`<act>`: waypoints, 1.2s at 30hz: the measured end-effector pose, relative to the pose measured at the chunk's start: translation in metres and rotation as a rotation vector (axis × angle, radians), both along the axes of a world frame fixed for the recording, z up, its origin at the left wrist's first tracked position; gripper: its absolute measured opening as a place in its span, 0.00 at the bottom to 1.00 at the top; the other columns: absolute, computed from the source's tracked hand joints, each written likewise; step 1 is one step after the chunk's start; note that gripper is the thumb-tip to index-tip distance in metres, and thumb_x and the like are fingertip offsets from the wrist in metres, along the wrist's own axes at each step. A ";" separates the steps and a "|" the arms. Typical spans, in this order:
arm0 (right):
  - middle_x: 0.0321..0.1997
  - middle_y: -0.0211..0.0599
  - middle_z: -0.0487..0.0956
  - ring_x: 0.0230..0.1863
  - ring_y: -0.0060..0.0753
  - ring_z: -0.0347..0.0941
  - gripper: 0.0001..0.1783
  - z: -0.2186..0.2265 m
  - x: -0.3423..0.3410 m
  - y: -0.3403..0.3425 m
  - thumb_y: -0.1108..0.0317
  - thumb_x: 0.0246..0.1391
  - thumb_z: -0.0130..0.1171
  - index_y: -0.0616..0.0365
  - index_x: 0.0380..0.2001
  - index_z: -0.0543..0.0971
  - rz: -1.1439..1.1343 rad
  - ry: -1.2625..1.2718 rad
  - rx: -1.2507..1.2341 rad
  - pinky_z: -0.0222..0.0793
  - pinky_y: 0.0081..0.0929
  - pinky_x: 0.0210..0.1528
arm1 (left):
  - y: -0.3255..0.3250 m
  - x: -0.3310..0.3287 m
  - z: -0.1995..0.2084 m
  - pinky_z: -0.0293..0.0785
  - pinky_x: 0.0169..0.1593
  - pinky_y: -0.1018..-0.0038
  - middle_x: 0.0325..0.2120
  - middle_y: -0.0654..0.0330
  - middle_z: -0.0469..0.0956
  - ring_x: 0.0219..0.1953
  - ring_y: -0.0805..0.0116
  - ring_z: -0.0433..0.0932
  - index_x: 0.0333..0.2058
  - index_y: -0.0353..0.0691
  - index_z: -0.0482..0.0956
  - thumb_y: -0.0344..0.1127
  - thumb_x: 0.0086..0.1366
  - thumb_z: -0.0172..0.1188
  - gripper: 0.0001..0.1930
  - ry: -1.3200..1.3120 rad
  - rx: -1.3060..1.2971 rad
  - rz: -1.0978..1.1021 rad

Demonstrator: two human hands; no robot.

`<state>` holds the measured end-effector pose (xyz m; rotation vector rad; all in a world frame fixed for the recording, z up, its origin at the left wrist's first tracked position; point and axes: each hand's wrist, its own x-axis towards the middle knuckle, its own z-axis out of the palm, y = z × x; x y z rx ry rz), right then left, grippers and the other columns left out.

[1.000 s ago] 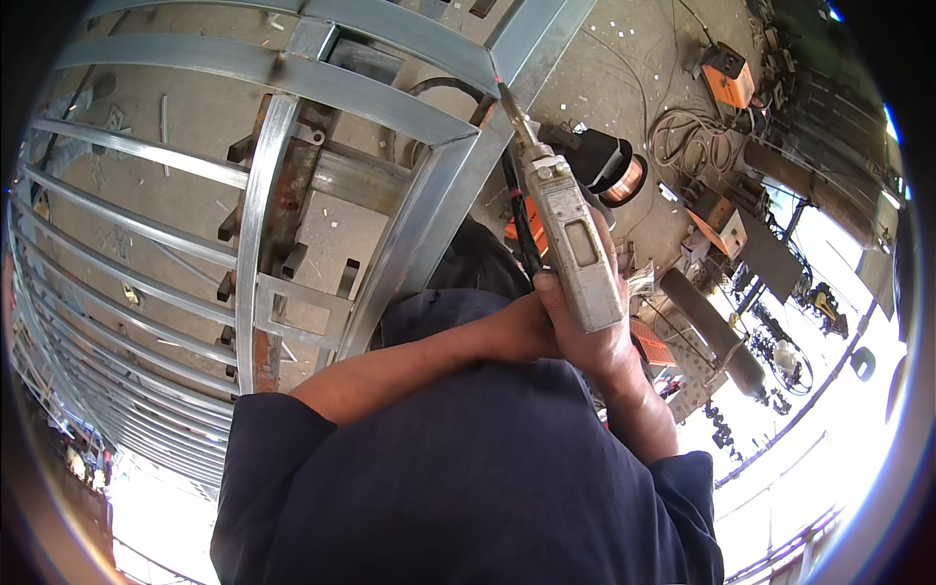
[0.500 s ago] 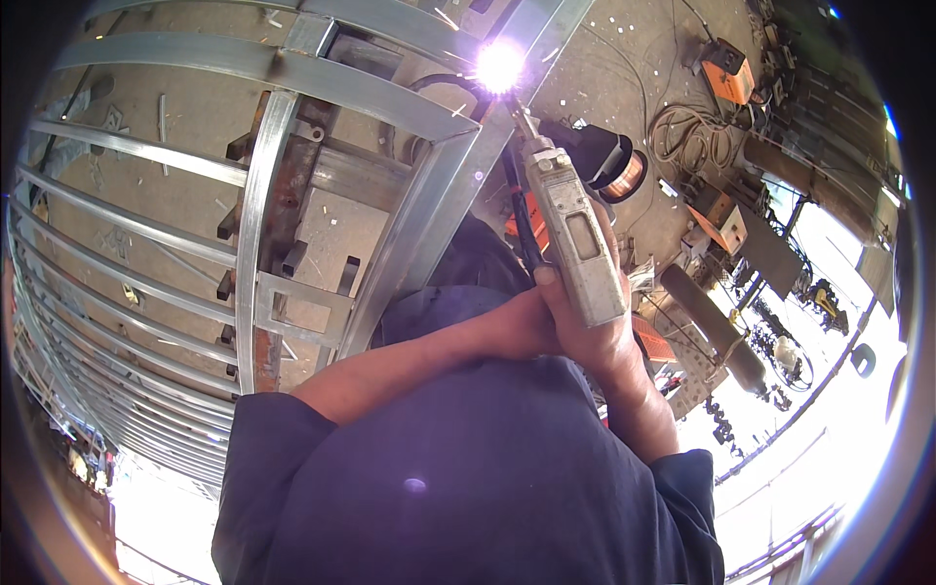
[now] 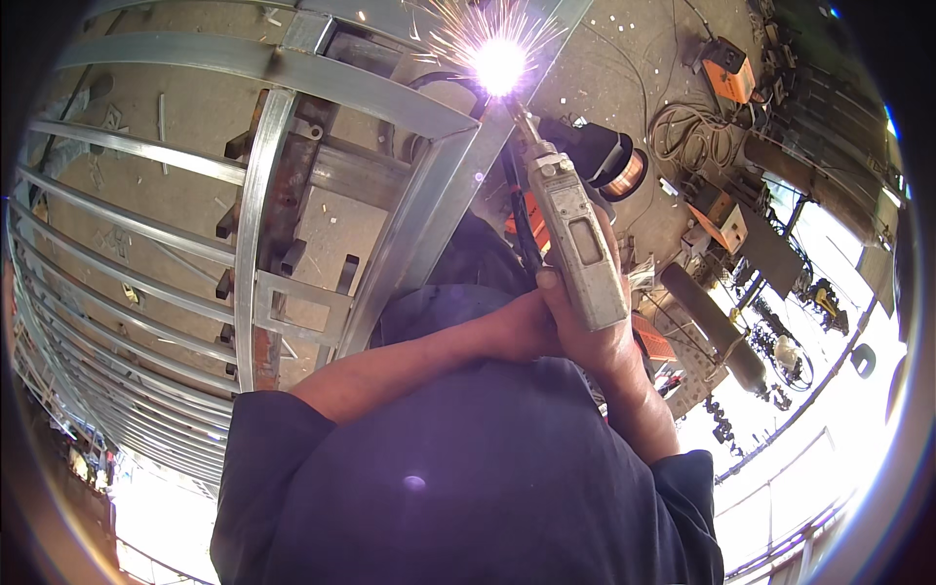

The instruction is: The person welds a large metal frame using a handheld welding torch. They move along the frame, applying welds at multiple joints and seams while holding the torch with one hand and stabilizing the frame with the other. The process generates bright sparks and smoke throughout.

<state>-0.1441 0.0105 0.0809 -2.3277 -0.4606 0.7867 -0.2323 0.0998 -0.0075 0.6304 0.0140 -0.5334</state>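
My right hand (image 3: 597, 346) is wrapped round a long grey welding gun (image 3: 582, 253) with a slot in its side. The gun's narrow nozzle points up and away, into a dazzling arc with sparks, at a galvanised steel frame (image 3: 405, 234). Glare hides the exact spot where the tip meets the metal. My left hand (image 3: 529, 325) crosses in from the left and rests against the right hand and wrist; its fingers are mostly hidden. A black cable (image 3: 525, 224) runs beside the gun's left side.
Parallel metal bars (image 3: 136, 210) spread to the left. Right of the gun is a copper wire spool (image 3: 624, 177). Farther right are coiled cables (image 3: 694, 135), orange machines (image 3: 731, 78) and a dark gas cylinder (image 3: 715, 331) lying on the floor.
The sparks have grown into a wide fan above the arc. Both hands and the welding gun have stayed almost in place.
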 end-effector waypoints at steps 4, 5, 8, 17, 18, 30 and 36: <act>0.66 0.53 0.72 0.56 0.51 0.80 0.42 -0.004 -0.001 -0.005 0.69 0.57 0.67 0.61 0.71 0.60 0.062 -0.060 -0.030 0.79 0.38 0.53 | -0.002 -0.001 -0.001 0.73 0.63 0.63 0.57 0.54 0.76 0.61 0.63 0.74 0.60 0.37 0.72 0.32 0.64 0.71 0.28 -0.020 0.010 0.007; 0.66 0.53 0.72 0.57 0.51 0.80 0.42 -0.002 -0.001 -0.004 0.68 0.57 0.67 0.61 0.71 0.60 0.052 -0.050 -0.035 0.78 0.38 0.53 | 0.000 0.000 0.000 0.73 0.63 0.63 0.57 0.54 0.76 0.61 0.63 0.74 0.60 0.37 0.72 0.32 0.64 0.71 0.28 -0.014 0.009 0.005; 0.67 0.53 0.72 0.57 0.52 0.80 0.43 0.001 -0.001 -0.003 0.67 0.57 0.67 0.60 0.72 0.59 0.010 0.003 -0.039 0.78 0.39 0.53 | 0.001 0.001 0.003 0.72 0.63 0.63 0.57 0.54 0.76 0.62 0.62 0.74 0.60 0.36 0.72 0.32 0.65 0.69 0.27 0.018 -0.032 0.012; 0.66 0.53 0.73 0.58 0.52 0.80 0.43 0.001 -0.004 -0.005 0.68 0.57 0.67 0.60 0.72 0.59 -0.039 0.065 0.008 0.78 0.39 0.55 | -0.008 -0.006 -0.005 0.71 0.64 0.63 0.59 0.54 0.75 0.63 0.62 0.73 0.61 0.36 0.71 0.31 0.65 0.69 0.27 -0.022 0.006 -0.020; 0.66 0.53 0.73 0.59 0.52 0.79 0.43 0.003 -0.004 -0.004 0.68 0.57 0.67 0.60 0.72 0.59 -0.076 0.109 0.012 0.78 0.39 0.55 | -0.009 -0.007 -0.005 0.71 0.64 0.63 0.59 0.54 0.75 0.63 0.62 0.73 0.61 0.36 0.71 0.31 0.65 0.69 0.28 -0.008 -0.017 -0.019; 0.70 0.51 0.69 0.60 0.52 0.78 0.41 0.004 -0.004 -0.006 0.69 0.57 0.66 0.60 0.71 0.61 -0.050 0.132 -0.020 0.77 0.39 0.56 | -0.005 -0.006 0.002 0.73 0.64 0.63 0.59 0.54 0.75 0.62 0.62 0.73 0.61 0.37 0.71 0.30 0.64 0.70 0.28 0.028 -0.005 -0.015; 0.66 0.52 0.73 0.60 0.53 0.78 0.40 0.004 -0.007 -0.005 0.68 0.57 0.67 0.61 0.70 0.62 -0.096 0.108 -0.023 0.76 0.38 0.57 | -0.014 -0.010 -0.007 0.73 0.61 0.64 0.55 0.55 0.78 0.59 0.64 0.75 0.58 0.37 0.73 0.30 0.63 0.70 0.26 0.024 0.039 -0.031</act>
